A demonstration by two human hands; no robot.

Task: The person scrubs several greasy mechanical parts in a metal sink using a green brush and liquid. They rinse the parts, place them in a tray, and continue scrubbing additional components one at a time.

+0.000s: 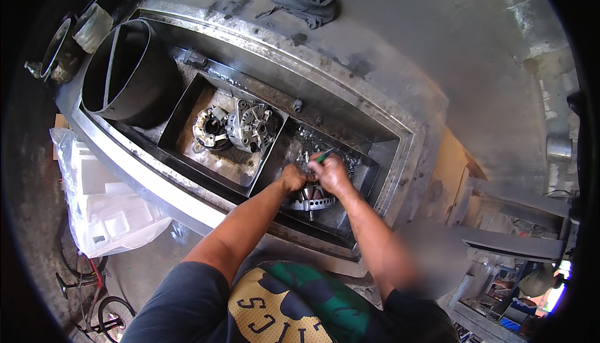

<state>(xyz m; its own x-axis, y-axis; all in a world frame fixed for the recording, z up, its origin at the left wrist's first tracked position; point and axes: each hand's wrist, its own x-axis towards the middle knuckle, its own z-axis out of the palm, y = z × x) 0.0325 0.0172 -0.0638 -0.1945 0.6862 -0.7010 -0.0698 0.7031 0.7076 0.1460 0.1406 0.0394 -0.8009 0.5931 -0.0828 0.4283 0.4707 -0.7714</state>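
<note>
Both my hands are at a round, silver metal housing (312,203) with a ring of holes and a short shaft at its near side, which looks like part of an alternator. It lies in the right compartment of a dark metal tray. My right hand (332,173) is closed around a green-handled tool (324,155); its working end cannot be made out. Against the housing's upper side, my left hand (293,178) has its fingers curled together, and what they hold is hidden. In the left compartment sit a whole alternator (252,127) and, touching it, an opened alternator part (211,125).
The tray stands inside a long metal basin (350,93). A large black bucket (128,74) occupies its left end. A dark rag (303,4) lies beyond the far rim. Plastic-wrapped white packaging (109,202) and a bicycle (103,299) are at the left.
</note>
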